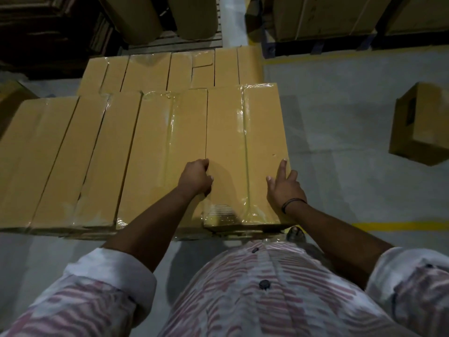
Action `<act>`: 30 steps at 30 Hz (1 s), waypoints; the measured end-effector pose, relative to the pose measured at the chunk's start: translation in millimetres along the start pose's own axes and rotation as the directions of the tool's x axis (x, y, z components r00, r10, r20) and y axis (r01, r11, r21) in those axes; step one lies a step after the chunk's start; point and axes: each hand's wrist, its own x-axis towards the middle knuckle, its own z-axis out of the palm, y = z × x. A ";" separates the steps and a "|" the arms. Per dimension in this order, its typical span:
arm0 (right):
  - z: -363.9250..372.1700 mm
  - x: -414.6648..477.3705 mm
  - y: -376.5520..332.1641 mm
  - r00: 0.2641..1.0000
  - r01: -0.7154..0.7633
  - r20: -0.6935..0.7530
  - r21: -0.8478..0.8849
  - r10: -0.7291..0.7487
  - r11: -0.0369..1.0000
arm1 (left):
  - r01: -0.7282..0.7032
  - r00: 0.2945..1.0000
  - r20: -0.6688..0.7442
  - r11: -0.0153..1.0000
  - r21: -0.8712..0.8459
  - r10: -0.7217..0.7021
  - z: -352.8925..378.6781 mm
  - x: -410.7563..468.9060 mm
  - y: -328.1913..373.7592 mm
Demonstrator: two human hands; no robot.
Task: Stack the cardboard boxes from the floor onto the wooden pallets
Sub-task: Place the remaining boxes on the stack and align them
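Observation:
A taped tan cardboard box [245,142] lies at the right end of a near row of flat boxes [97,154]. My left hand [196,177] sits at this box's left edge, its fingers curled into the gap beside it. My right hand [284,186] lies flat on the box's right side with straight fingers near the right edge. A second row of boxes [170,69] lies behind. The pallet under the rows is hidden.
One loose cardboard box [420,125] sits on the grey floor at the right. Yellow floor lines [401,226] run past it. Stacked boxes on racks [328,15] fill the back, and another box corner [12,98] shows at the far left.

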 end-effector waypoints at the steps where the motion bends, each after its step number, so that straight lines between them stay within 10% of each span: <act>1: 1.3 -2.6 1.1 1.000 -0.002 -0.002 -0.001 0.002 1.000 | 0.012 1.000 -0.006 1.000 -0.017 -0.012 0.0 -0.9 0.3; 9: -6.0 -0.9 9.7 0.995 0.017 0.102 0.025 -0.019 1.000 | 0.293 0.954 0.073 0.841 -0.454 -0.292 -8.8 2.9 -15.0; 20: -14.5 -6.7 18.3 0.981 0.089 0.169 0.024 -0.092 0.996 | 0.305 0.949 0.114 0.770 -0.560 -0.293 -8.0 -9.8 -19.2; 24: -20.5 0.1 15.7 0.974 0.074 0.208 0.061 -0.085 0.995 | 0.098 0.995 0.018 0.975 -0.202 -0.096 6.5 -24.3 -3.2; 30: -21.2 4.1 26.9 0.994 -0.068 0.104 0.399 0.028 0.914 | -0.076 0.997 -0.018 0.983 0.166 0.080 34.8 -53.7 -6.3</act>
